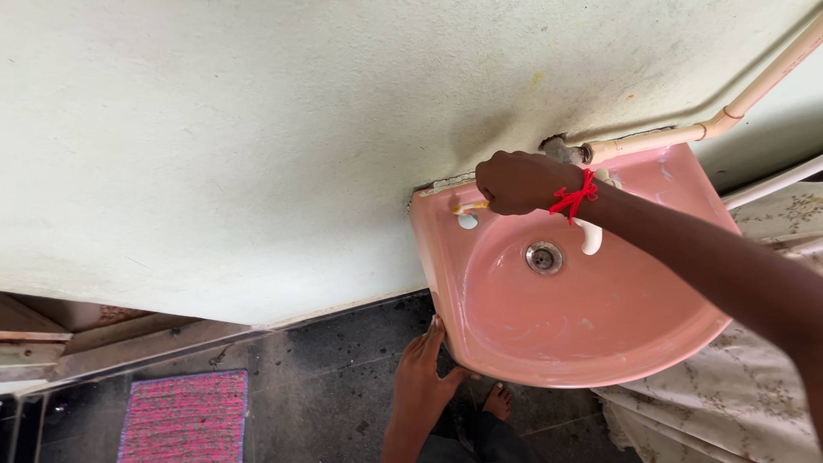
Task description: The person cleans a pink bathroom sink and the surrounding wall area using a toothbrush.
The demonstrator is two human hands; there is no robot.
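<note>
Near: you are bracing your left hand [422, 375] against the near left rim of the sink [506, 343], fingers spread flat and gripping nothing. Keeping that palm pressed there is steadying the basin while the other arm is reaching over it.

Middle: one drain [544, 257] is sitting at the bottom of the bowl; one white tap spout [591, 236] is hanging over it from under your wrist.

Far: your right hand [519, 183] is closing in a clenched grip at the sink's back left ledge, beside the wall [257, 129]. A small yellow item [470, 207] is poking out from under the fingers; you appear to be grasping it, though what it is cannot be told. Working it in short, firm strokes along the ledge looks wise, keeping the knuckles off the wall.

Count: one sink, one drain, one spout, one pipe [686, 133], one red thread [576, 197] on the wrist, one mat [184, 416], one foot [497, 399].
</note>
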